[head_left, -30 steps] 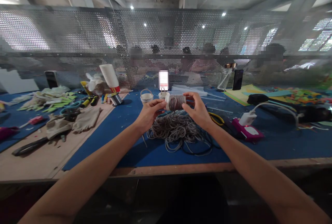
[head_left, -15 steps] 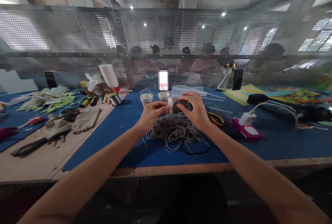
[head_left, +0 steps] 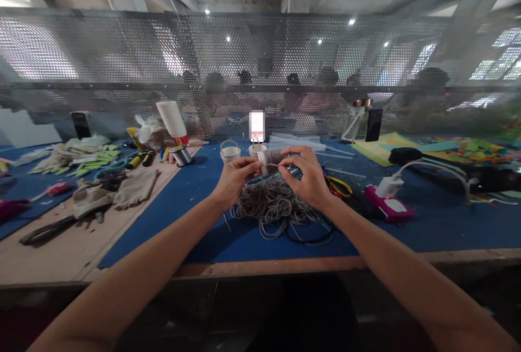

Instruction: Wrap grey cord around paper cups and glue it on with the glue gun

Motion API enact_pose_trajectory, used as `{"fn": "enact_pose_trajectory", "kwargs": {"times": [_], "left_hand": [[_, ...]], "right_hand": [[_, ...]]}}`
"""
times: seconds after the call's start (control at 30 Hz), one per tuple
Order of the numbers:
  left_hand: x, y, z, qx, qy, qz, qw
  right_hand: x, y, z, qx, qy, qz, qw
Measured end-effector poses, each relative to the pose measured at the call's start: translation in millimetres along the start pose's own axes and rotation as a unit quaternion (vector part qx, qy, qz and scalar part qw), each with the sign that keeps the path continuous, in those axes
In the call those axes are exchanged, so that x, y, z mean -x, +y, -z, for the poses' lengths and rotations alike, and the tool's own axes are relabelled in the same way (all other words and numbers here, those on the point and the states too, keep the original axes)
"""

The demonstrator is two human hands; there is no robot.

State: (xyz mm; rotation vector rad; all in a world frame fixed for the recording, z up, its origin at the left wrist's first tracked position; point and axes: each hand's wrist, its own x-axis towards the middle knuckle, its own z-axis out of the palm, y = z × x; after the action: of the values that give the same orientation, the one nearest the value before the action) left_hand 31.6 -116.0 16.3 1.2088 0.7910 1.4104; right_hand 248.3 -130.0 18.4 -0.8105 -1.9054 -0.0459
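Over a heap of grey cord (head_left: 271, 200), a small paper cup (head_left: 272, 159) lies on its side in the air, its white rim to the left and grey cord wound round its body. My left hand (head_left: 236, 178) pinches the cup at the rim end. At the other end, my right hand (head_left: 305, 174) is closed, with thumb and fingertips by a light strand of cord that crosses the cup's side. Behind the hands stand a white cup with a looped handle (head_left: 230, 152) and a second white cup (head_left: 256, 149), partly hidden.
Left are stacked paper cups (head_left: 169, 118), work gloves (head_left: 136, 189) and foam strips (head_left: 75, 156). Yellow-handled pliers (head_left: 340, 186) and a magenta power block (head_left: 388, 205) sit to the right. A lit phone (head_left: 256, 124) stands behind, before a perforated metal screen (head_left: 260, 53).
The cup has turned in my hands and shifted slightly left, showing its cord-wound side. My right fingers have moved to a strand of cord; my left hand still holds the rim end.
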Motion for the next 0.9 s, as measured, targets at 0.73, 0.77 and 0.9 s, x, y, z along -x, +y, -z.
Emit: {"fn": "enact_pose_trajectory", "kwargs": {"times": [0.73, 0.77, 0.9], "left_hand": [[-1.8, 2.8, 2.8, 0.051, 0.024, 0.034, 0.998], [-2.2, 2.4, 3.3, 0.049, 0.025, 0.032, 0.998], [-4.6, 0.5, 5.2, 0.040, 0.029, 0.027, 0.998]], "right_hand": [[-4.8, 21.1, 1.5, 0.018, 0.039, -0.040, 0.998], [-6.5, 26.3, 3.2, 0.025, 0.054, -0.053, 0.997], [-11.7, 53.3, 13.8, 0.079, 0.091, -0.144, 0.982]]}}
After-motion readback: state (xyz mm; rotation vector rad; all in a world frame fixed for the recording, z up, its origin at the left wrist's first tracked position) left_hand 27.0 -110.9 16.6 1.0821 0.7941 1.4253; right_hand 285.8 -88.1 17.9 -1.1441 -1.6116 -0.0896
